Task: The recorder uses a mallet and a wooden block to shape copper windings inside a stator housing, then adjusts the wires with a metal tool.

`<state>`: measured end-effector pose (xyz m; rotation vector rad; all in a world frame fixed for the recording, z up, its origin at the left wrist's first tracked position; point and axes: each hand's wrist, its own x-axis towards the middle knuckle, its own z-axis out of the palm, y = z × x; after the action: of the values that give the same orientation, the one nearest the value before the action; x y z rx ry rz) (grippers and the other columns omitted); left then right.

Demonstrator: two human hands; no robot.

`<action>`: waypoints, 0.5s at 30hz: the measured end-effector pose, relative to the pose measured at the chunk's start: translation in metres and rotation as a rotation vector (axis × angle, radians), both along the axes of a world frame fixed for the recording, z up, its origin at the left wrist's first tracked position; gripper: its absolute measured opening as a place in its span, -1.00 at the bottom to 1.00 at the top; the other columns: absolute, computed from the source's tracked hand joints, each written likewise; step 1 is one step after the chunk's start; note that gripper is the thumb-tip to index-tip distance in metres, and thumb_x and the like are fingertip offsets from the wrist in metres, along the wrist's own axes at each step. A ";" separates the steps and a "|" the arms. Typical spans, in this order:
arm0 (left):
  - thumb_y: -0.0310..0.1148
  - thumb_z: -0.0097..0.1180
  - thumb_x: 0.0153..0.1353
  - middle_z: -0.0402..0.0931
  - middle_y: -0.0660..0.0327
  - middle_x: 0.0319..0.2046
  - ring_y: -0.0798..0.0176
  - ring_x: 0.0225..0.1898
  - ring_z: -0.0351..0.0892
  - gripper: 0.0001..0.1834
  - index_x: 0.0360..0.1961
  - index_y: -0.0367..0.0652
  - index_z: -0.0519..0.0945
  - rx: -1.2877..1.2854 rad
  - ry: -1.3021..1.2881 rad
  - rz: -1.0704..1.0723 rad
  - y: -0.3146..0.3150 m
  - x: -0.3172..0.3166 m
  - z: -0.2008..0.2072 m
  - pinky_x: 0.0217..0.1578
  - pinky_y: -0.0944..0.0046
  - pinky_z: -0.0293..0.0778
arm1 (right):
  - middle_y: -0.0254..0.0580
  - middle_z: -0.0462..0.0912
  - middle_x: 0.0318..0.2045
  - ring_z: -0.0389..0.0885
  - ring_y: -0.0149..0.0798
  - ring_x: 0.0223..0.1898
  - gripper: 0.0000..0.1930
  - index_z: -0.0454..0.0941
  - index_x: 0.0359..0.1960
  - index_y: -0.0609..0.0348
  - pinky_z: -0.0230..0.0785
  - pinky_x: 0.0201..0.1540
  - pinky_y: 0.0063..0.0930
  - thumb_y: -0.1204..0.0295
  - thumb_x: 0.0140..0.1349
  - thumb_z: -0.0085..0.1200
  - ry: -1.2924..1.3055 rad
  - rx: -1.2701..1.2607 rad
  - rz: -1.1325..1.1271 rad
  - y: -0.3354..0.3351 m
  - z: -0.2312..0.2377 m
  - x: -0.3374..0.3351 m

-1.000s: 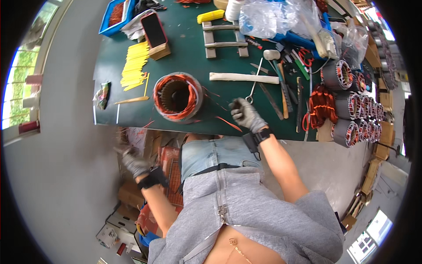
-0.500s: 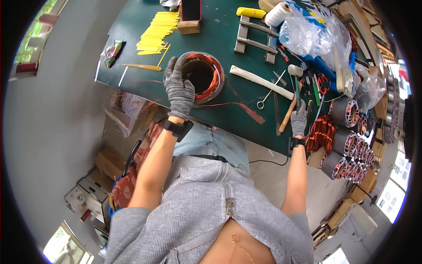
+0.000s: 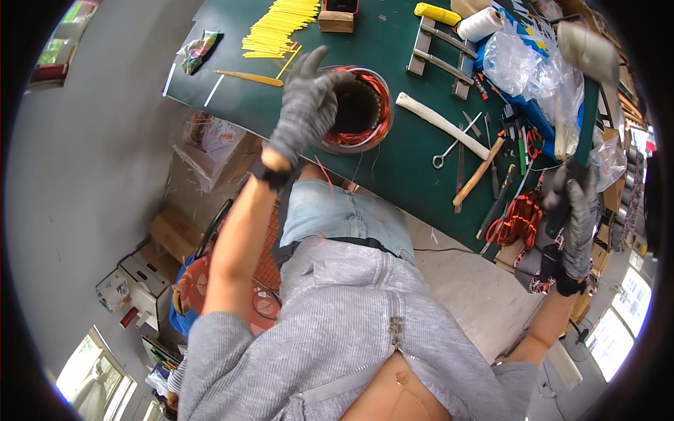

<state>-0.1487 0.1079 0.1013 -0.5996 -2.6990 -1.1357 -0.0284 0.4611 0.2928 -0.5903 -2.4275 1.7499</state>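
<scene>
My left hand point(image 3: 306, 109), in a striped grey glove, lies at the left rim of a motor stator point(image 3: 384, 132). Its fingers are apart and it holds nothing. Copper-red wire windings point(image 3: 379, 88) ring the stator's dark bore, and a few loose wire ends hang over the table's front edge. At the far right my gloved right hand point(image 3: 580, 217) is closed round the dark green handle of a mallet point(image 3: 588, 52), raised with its pale head up. The mallet head is blurred by motion.
On the green table point(image 3: 421, 189) lie a white stick point(image 3: 442, 125), a wooden-handled tool point(image 3: 479, 172), a ringed rod point(image 3: 439, 161) and scissors point(image 3: 533, 144). Yellow strips point(image 3: 281, 28) are at the back left. A metal frame point(image 3: 442, 56) and plastic bags point(image 3: 516, 67) are at the back right.
My right hand has lifted the mallet off the table and swung it out to the right. My left hand stays by the stator. The whole view has shifted.
</scene>
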 end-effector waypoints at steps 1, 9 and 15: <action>-0.54 0.07 -0.11 0.22 -0.01 0.19 -0.16 0.21 0.17 -0.56 -0.17 0.15 0.64 0.021 -0.002 0.126 0.008 0.013 0.001 0.22 0.06 0.14 | -0.43 0.38 -0.55 0.33 -0.58 -0.63 -0.63 0.28 0.04 0.15 0.23 -0.64 -0.72 0.20 0.31 -0.11 0.000 0.006 -0.017 -0.004 0.011 -0.003; -0.37 0.02 0.02 0.21 -0.11 0.18 -0.17 0.24 0.08 -0.80 -0.31 -0.15 0.57 0.370 -0.141 0.327 0.005 0.054 -0.039 0.26 -0.02 -0.05 | -0.34 0.37 -0.63 0.33 -0.51 -0.73 -0.68 0.35 -0.07 0.22 0.22 -0.70 -0.60 0.25 0.28 -0.12 -0.762 0.057 0.746 -0.091 -0.062 -0.044; -0.47 0.00 0.03 0.15 -0.14 0.20 -0.21 0.28 -0.01 -0.84 -0.33 -0.18 0.54 0.023 0.059 0.426 0.019 0.061 -0.017 0.26 -0.06 -0.08 | -0.30 0.47 -0.53 0.42 -0.49 -0.66 -0.63 0.31 0.03 0.31 0.29 -0.60 -0.58 0.31 0.29 -0.10 -0.452 0.257 0.667 -0.083 -0.023 -0.082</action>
<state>-0.0874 0.1274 0.0846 -0.0439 -2.5823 -1.0106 -0.1101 0.3786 0.2703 -0.1529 -3.3994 1.5480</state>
